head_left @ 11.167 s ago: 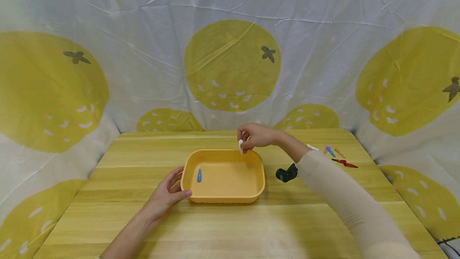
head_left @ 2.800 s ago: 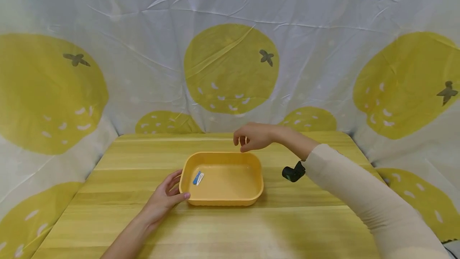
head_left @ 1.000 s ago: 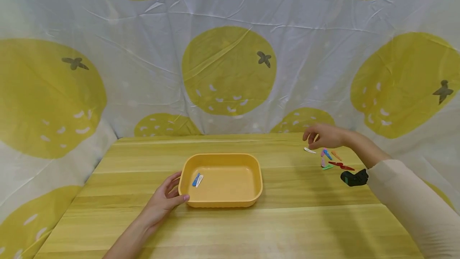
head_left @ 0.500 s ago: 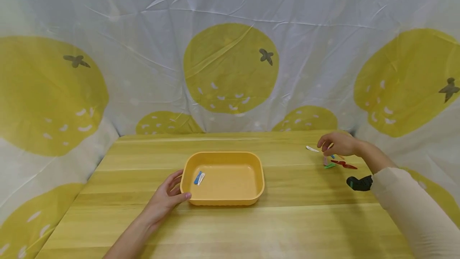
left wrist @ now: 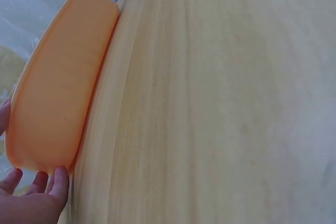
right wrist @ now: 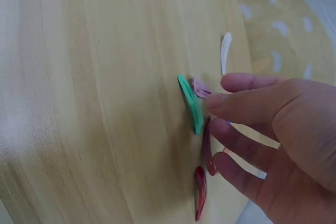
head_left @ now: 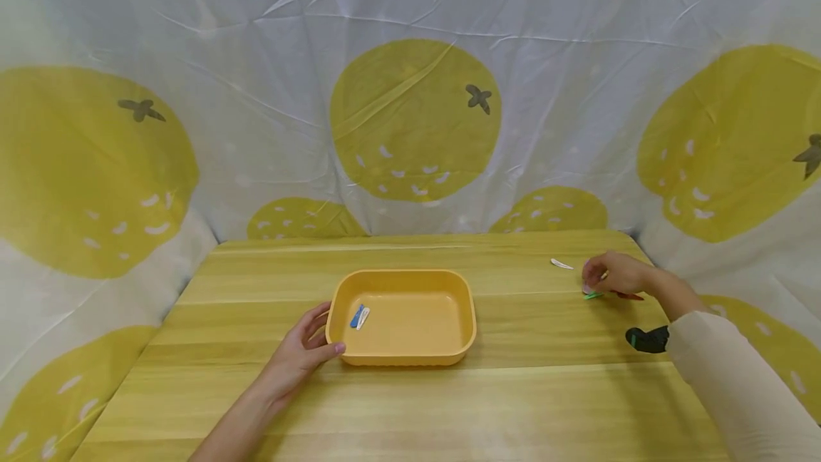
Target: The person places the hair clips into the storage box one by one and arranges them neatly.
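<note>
My left hand [head_left: 301,348] grips the near left corner of a yellow plastic bin [head_left: 410,361], thumb at the rim and fingers against its outer side. Inside the bin, a blue hair clip [head_left: 355,316] and a white hair clip [head_left: 364,317] lie side by side. My right hand [head_left: 617,274] hovers low over scattered clips at the table's right, its fingers loosely bent and apart. In the right wrist view one fingertip overlaps a pink hair clip [right wrist: 200,87]; whether it touches cannot be told. A green hair clip [right wrist: 191,104] and red hair clips [right wrist: 201,192] lie close by.
Another white hair clip [head_left: 561,264] lies on the wooden table [head_left: 410,412], left of the right hand. The right hand hides part of the clip group. A black wrist device [head_left: 646,339] hangs at the right sleeve. A fruit-printed curtain [head_left: 410,6] encloses the table's back and sides.
A white clip, pinched over the bin earlier by my right hand, now lies beside the blue one. The right hand has travelled right and down to the loose clips. The left hand stays on the bin.
</note>
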`<act>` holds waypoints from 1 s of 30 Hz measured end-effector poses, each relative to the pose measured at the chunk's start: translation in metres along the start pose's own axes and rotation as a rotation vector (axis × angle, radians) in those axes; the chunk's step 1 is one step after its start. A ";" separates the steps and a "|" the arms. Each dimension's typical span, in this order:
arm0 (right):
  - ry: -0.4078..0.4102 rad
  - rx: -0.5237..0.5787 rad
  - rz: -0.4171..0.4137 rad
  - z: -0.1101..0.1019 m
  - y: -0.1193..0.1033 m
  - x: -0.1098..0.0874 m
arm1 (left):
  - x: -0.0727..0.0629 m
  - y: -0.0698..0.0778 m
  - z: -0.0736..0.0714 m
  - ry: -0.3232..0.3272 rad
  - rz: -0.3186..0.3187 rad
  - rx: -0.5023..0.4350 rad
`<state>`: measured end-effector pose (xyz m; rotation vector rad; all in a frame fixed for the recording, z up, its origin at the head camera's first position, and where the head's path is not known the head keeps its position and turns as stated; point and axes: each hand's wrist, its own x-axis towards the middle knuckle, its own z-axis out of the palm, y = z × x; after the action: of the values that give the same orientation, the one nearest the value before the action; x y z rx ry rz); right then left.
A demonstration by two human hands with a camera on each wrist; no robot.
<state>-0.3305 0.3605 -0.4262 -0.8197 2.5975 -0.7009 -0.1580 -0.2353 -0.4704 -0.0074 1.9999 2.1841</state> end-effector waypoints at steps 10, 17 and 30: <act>0.017 0.016 0.025 0.009 0.009 0.001 | -0.001 0.000 0.000 0.002 -0.002 -0.008; 0.036 0.031 0.051 0.013 0.011 0.000 | -0.001 0.001 0.000 -0.001 -0.006 -0.009; -0.082 0.114 -0.009 0.009 0.009 -0.003 | -0.001 0.001 0.000 -0.005 -0.010 -0.012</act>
<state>-0.3286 0.3654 -0.4385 -0.8090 2.4576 -0.7925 -0.1571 -0.2357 -0.4690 -0.0142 1.9800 2.1879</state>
